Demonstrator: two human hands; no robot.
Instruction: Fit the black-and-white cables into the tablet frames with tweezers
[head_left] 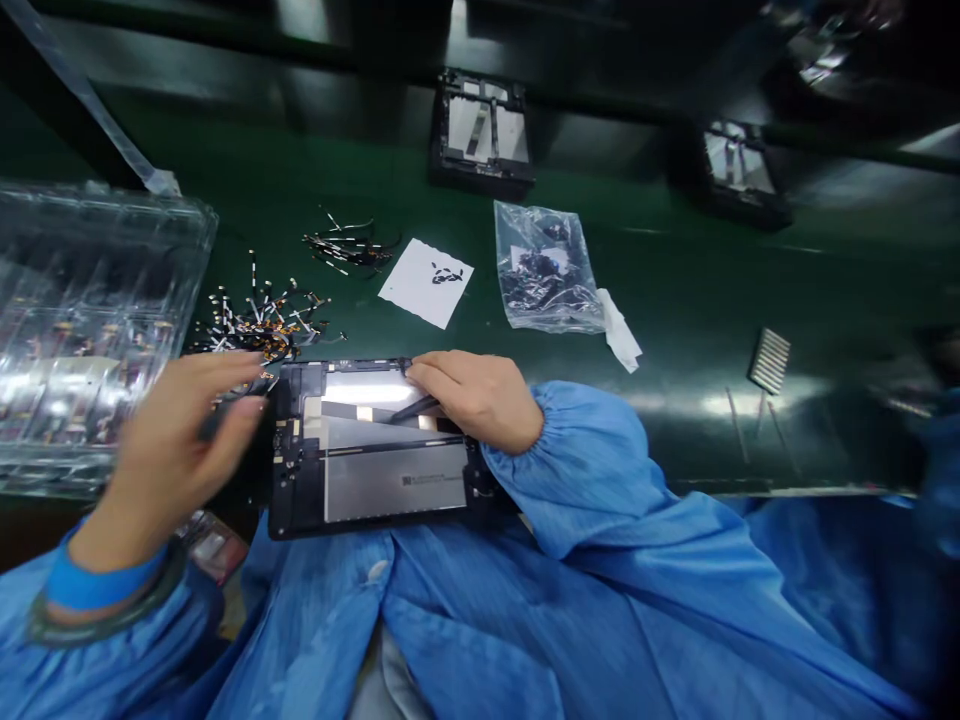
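An opened tablet [396, 482] lies in front of me at the table's near edge, its silver battery and dark inner frame showing. My right hand [484, 400] rests on its upper right part with the fingers curled. From under those fingers a slim dark pointed tool [412, 409] reaches left over the tablet; whether it is a pair of tweezers I cannot tell. Beside the tablet's left edge is my left hand [169, 440], slightly blurred, thumb and fingers apart with nothing visible between them. Just beyond it lies a pile of small flex cables [266, 315].
Clear plastic trays [97, 230] stand at the left. Further back are dark cables [352, 248], white paper [420, 285] with small black bits, a clear bag [551, 300] and a white strip [619, 330]. Stacked tablets [484, 135] and another stack [739, 175] stand behind.
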